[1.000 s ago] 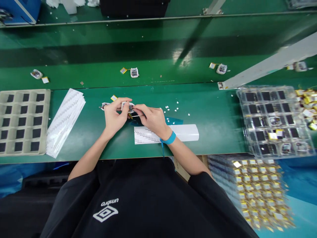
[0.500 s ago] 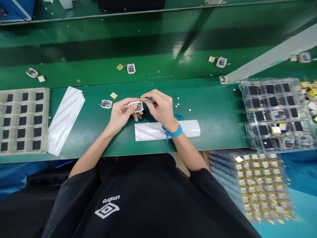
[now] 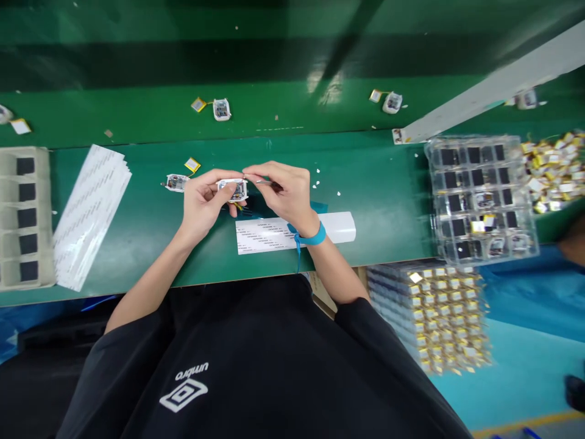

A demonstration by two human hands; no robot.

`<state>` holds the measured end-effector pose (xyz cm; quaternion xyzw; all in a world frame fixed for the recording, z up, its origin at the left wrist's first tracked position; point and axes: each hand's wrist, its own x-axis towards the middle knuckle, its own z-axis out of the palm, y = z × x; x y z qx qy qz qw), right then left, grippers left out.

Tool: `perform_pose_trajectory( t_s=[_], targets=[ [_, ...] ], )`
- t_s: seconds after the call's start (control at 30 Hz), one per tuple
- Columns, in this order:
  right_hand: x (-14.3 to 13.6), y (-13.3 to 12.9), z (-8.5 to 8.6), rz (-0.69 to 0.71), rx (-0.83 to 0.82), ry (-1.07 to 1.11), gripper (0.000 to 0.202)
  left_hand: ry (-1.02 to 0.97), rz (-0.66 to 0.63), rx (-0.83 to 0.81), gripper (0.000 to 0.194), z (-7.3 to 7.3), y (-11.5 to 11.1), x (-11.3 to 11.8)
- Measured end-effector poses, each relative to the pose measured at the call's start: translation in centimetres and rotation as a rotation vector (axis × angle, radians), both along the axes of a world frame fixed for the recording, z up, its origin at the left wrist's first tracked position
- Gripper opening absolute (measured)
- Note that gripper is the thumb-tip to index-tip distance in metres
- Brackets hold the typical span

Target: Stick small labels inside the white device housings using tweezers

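My left hand (image 3: 203, 198) is closed around a small white watch case (image 3: 237, 190) with a circuit board inside, its thumb pressing on the board. Fingers of my right hand (image 3: 292, 186) pinch what looks like a pair of tweezers (image 3: 264, 182), and the fingertips meet the case's upper right corner. Anything tiny between those fingertips is too small to make out. Left of my left hand lies another open watch case (image 3: 176, 182) with a yellow-edged battery (image 3: 192, 164). Below my hands is a white printed adhesive sheet (image 3: 260, 239), partly under my right wrist.
More printed sheets (image 3: 91, 219) lie at left beside a beige compartment tray (image 3: 49, 213). Further cases (image 3: 222, 110) with batteries sit on the far strip. At right are a clear plastic tray (image 3: 484, 256), a heap of batteries (image 3: 555, 171) and stacked battery trays (image 3: 439, 317) below the table edge.
The camera view has turned to the right, so everything appears shifted left. Both hands keep nearly the same hold, with the right fingertips still at the case's corner.
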<state>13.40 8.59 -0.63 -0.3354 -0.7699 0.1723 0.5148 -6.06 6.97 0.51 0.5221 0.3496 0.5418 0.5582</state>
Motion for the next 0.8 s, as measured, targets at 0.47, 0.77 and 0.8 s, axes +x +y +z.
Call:
perform_pose_trajectory(
  t_s=[0.47, 0.77, 0.8],
  targets=[
    [0.0, -0.5, 0.5, -0.06, -0.01, 0.049, 0.009, 0.075, 0.052, 0.023, 0.021, -0.4, -0.3, 0.2],
    [0.0, -0.7, -0.1, -0.088, -0.136, -0.064, 0.024, 0.0, 0.027, -0.263, 0.01, 0.6, -0.5, 0.2],
    [-0.1, -0.7, 0.0, -0.097, -0.166, -0.048, 0.026, -0.001, 0.032, -0.257, 0.013, 0.6, -0.5, 0.2]
  ],
)
